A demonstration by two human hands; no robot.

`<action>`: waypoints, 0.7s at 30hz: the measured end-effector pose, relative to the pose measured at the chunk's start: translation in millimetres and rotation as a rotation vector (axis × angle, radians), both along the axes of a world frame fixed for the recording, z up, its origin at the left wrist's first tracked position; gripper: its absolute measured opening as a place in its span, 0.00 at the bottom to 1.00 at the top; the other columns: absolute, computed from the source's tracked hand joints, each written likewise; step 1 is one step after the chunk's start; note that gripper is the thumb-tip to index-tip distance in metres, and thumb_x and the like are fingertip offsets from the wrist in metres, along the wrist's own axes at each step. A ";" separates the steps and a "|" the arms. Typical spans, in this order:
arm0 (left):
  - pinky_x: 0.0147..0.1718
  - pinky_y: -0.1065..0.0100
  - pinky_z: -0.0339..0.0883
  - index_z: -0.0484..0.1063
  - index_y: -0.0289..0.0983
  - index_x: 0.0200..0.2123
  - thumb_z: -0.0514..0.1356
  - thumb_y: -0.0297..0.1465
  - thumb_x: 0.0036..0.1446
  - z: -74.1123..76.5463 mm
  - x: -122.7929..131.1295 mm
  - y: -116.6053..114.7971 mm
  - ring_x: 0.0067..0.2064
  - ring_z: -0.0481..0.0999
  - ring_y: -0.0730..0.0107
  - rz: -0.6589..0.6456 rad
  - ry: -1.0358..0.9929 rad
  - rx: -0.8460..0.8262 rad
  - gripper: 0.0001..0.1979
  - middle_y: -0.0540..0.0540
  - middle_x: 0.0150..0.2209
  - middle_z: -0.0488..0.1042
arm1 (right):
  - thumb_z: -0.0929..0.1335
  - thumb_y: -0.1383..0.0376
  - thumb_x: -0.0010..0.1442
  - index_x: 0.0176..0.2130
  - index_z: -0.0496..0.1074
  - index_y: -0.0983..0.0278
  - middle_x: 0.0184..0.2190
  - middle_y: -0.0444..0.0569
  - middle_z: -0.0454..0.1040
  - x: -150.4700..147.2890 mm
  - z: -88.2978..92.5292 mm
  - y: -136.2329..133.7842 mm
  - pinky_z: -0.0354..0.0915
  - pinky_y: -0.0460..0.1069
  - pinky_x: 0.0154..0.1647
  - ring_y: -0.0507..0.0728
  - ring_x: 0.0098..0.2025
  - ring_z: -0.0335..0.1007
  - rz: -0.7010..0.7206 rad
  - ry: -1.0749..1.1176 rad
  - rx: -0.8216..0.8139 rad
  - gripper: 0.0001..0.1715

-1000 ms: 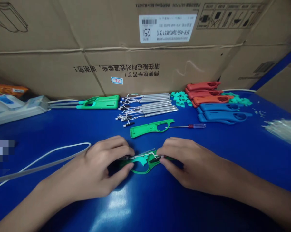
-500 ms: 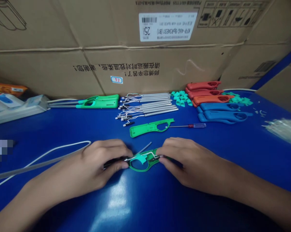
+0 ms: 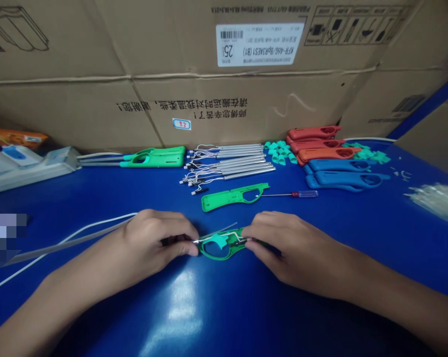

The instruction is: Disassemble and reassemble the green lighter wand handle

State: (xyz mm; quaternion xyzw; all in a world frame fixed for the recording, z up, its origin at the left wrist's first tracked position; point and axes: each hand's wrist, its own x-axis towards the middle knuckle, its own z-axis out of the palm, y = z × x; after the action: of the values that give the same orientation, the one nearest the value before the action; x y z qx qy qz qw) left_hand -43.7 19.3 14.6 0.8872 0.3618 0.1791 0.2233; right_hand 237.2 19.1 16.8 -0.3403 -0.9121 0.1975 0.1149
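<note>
Between my hands lies a green half-shell of a gas lighter (image 3: 213, 258), with its oval finger opening toward me. A turquoise trigger (image 3: 220, 241) sits in it, and white wires and a thin clear tube (image 3: 225, 228) run over it. My left hand (image 3: 162, 235) pinches the shell's narrow left end, where a bit of metal tube (image 3: 196, 242) shows at the fingertips; the rest is hidden. My right hand (image 3: 283, 243) is closed on the wide right end, fingertips by a black part with white wires. Beyond them lies another green half-shell (image 3: 218, 200).
A screwdriver (image 3: 304, 194) touches the far half-shell. Behind are silver tubes with wires (image 3: 242, 163), turquoise triggers (image 3: 279, 151), and red (image 3: 313, 133) and blue shells (image 3: 348, 178). Green lighters (image 3: 166, 157) and a power strip (image 3: 56, 166) stand left; clear thin tubes (image 3: 437, 201) lie right. A cardboard wall (image 3: 194, 89) closes the back.
My left hand has shifted slightly, its fingers drawn closer around the shell's left end. The thin clear tube now lies at a lower slant. My right hand has hardly moved.
</note>
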 end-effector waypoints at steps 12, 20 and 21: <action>0.40 0.66 0.72 0.73 0.39 0.47 0.60 0.32 0.61 12.3 13.3 -9.7 0.41 0.77 0.65 0.088 0.077 0.065 0.11 0.45 0.42 0.77 | 0.62 0.70 0.68 0.43 0.75 0.66 0.36 0.49 0.72 -2.1 0.9 0.2 0.63 0.52 0.43 0.56 0.40 0.67 -0.004 0.005 0.004 0.12; 0.41 0.66 0.70 0.74 0.36 0.41 0.55 0.26 0.66 6.2 24.3 -11.3 0.42 0.74 0.68 0.025 0.004 0.114 0.07 0.45 0.40 0.75 | 0.62 0.71 0.68 0.47 0.74 0.66 0.38 0.49 0.74 -2.6 1.8 -0.8 0.63 0.52 0.44 0.56 0.41 0.68 -0.011 0.023 0.006 0.13; 0.41 0.66 0.70 0.73 0.36 0.41 0.55 0.26 0.66 5.2 24.8 -11.2 0.43 0.74 0.67 0.028 0.004 0.109 0.07 0.45 0.41 0.75 | 0.62 0.71 0.68 0.47 0.74 0.66 0.38 0.49 0.74 -2.5 1.9 -0.7 0.62 0.52 0.44 0.56 0.41 0.69 -0.010 0.030 0.002 0.13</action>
State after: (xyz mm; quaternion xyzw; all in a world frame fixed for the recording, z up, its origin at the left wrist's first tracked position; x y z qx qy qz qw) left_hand -18.9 8.1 19.8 0.8932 0.3644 0.2000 0.1716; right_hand 234.7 18.3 18.7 -0.3416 -0.9089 0.2010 0.1297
